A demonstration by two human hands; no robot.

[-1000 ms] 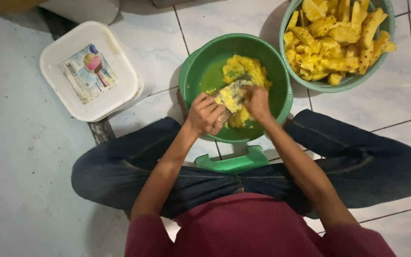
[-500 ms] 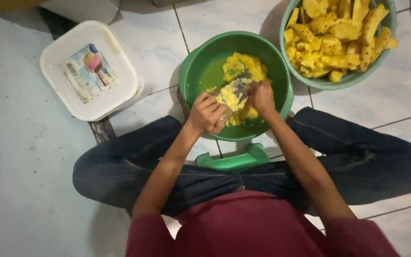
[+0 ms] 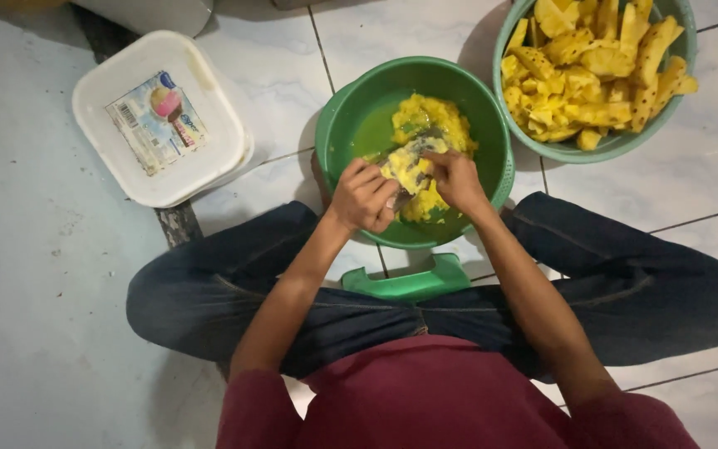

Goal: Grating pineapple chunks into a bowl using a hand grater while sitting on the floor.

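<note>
Now both hands meet over the green bowl (image 3: 338,125), the left hand (image 3: 365,197) closed on a metal grater (image 3: 405,162) slanting up-right, and the right hand (image 3: 456,179) pressing a yellow fruit piece (image 3: 413,169) on it.

Floor (image 3: 276,75): pale glazed tiles with faint marbling, laid in a grid with dark grout lines. To the left the surface changes to a plain grey, slightly scuffed slab (image 3: 27,274). A dark worn strip (image 3: 178,223) marks the join between them. Lighting is even and soft, with light shadows.
</note>
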